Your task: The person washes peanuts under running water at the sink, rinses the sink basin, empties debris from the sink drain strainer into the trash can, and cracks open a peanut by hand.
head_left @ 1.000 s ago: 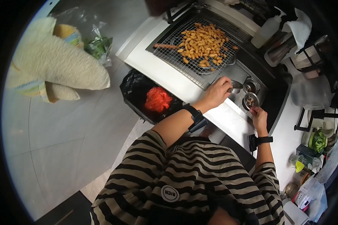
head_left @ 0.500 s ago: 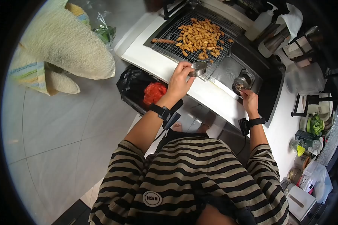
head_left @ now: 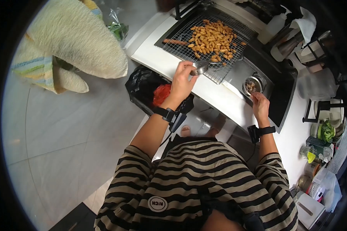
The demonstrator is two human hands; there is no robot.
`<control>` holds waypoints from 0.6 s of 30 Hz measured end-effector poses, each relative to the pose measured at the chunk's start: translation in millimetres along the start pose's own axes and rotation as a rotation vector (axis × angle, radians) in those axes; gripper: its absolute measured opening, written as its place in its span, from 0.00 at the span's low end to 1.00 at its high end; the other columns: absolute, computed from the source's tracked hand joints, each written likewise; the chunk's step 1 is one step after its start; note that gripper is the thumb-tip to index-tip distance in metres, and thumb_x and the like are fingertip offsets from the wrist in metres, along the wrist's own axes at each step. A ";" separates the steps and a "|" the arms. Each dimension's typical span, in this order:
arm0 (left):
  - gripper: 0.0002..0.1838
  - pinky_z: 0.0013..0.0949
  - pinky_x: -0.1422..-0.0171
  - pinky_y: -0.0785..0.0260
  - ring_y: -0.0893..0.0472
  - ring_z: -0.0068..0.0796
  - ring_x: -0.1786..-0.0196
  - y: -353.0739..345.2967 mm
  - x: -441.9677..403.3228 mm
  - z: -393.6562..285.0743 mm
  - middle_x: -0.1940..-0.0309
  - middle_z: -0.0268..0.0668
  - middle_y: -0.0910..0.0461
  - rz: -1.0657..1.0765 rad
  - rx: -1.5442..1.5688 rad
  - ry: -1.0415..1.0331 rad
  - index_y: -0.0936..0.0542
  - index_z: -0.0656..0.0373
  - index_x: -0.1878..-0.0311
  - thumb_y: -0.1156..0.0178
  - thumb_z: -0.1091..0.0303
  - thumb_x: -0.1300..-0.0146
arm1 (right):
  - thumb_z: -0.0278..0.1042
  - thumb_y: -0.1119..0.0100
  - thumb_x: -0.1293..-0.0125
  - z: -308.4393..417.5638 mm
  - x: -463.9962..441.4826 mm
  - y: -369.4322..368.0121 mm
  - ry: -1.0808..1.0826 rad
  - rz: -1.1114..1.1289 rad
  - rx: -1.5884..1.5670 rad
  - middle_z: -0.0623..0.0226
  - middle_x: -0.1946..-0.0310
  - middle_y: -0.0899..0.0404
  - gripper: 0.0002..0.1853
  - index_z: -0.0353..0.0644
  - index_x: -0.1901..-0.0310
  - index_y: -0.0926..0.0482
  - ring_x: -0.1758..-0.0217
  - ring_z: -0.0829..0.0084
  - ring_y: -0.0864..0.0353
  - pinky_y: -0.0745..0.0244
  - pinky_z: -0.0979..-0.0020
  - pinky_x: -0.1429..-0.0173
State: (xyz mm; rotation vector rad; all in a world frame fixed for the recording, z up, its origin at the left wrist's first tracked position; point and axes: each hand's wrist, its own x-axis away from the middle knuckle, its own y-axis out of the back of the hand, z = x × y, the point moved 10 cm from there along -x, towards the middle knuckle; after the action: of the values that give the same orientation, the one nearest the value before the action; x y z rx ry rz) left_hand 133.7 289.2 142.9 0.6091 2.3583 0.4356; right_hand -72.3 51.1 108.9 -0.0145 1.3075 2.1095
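My left hand pinches a small round metal cup above the counter's front edge, just left of the wire rack. My right hand holds a small round strainer with dark bits in it, over the sink by the drain. Many peanuts in their shells are heaped on the rack, which lies across the sink. A brown wooden handle shows at the rack's left side.
Below the counter edge hangs a black bin bag with a red bag inside. Towels hang at the upper left. A soap bottle, a clear tub and greens stand at the right.
My left hand has moved left with the metal cup, away from the sink to the counter's front edge. My right hand keeps the strainer over the drain area. The view has shifted a little.
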 end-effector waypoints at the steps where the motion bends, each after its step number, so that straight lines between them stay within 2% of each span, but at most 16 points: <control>1: 0.14 0.34 0.54 0.32 0.26 0.42 0.57 10.0 1.0 4.3 0.57 0.43 0.30 -0.029 -0.043 0.019 0.26 0.65 0.64 0.36 0.80 0.57 | 0.21 0.42 0.49 20.8 -3.4 1.9 0.033 0.007 -0.030 0.55 0.67 0.21 0.05 0.34 0.68 0.21 0.64 0.58 0.21 0.27 0.69 0.58; 5: 0.14 0.31 0.53 0.32 0.26 0.37 0.57 56.5 16.8 32.3 0.58 0.41 0.28 -0.148 -0.107 0.084 0.25 0.65 0.64 0.36 0.81 0.57 | 0.20 0.43 0.48 96.9 -7.9 -20.2 0.192 0.062 -0.206 0.56 0.67 0.22 0.04 0.34 0.69 0.23 0.64 0.59 0.22 0.28 0.69 0.58; 8: 0.13 0.26 0.52 0.31 0.26 0.30 0.55 92.6 40.7 60.1 0.56 0.39 0.31 -0.219 -0.112 0.160 0.26 0.66 0.62 0.37 0.82 0.54 | 0.22 0.43 0.46 156.4 -4.6 -53.5 0.286 0.134 -0.383 0.57 0.66 0.23 0.04 0.35 0.67 0.24 0.63 0.59 0.22 0.28 0.69 0.58; 12: 0.14 0.27 0.49 0.31 0.28 0.29 0.51 137.3 76.3 74.8 0.54 0.39 0.34 -0.317 -0.089 0.197 0.27 0.67 0.59 0.39 0.84 0.51 | 0.25 0.46 0.42 205.6 2.6 -122.8 0.242 0.263 -0.680 0.58 0.68 0.24 0.04 0.35 0.65 0.25 0.67 0.61 0.24 0.29 0.70 0.62; 14: 0.15 0.28 0.47 0.32 0.29 0.29 0.50 151.5 90.8 72.8 0.54 0.39 0.34 -0.311 -0.120 0.225 0.28 0.66 0.58 0.40 0.85 0.51 | 0.26 0.51 0.37 202.0 13.5 -188.4 -0.070 0.423 -0.912 0.60 0.74 0.26 0.05 0.34 0.65 0.28 0.71 0.73 0.24 0.29 0.72 0.64; 16: 0.15 0.29 0.46 0.32 0.29 0.29 0.50 163.3 102.6 65.2 0.54 0.38 0.34 -0.297 -0.166 0.272 0.28 0.66 0.58 0.40 0.85 0.51 | 0.29 0.57 0.33 195.2 19.6 -253.5 -0.244 0.497 -0.978 0.68 0.73 0.27 0.07 0.35 0.61 0.29 0.74 0.77 0.27 0.28 0.78 0.64; 18: 0.15 0.30 0.47 0.33 0.29 0.33 0.51 173.0 115.3 58.9 0.55 0.40 0.33 -0.324 -0.188 0.264 0.27 0.65 0.59 0.39 0.84 0.52 | 0.29 0.58 0.33 167.6 49.9 -337.9 -0.918 0.550 -1.292 0.67 0.72 0.27 0.07 0.37 0.61 0.29 0.75 0.76 0.28 0.28 0.78 0.70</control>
State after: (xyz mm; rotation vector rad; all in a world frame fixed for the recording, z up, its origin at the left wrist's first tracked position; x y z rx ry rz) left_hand 148.5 503.4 119.0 0.0805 2.5649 0.6098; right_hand 118.7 310.9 -93.1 0.7181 -0.7130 2.5006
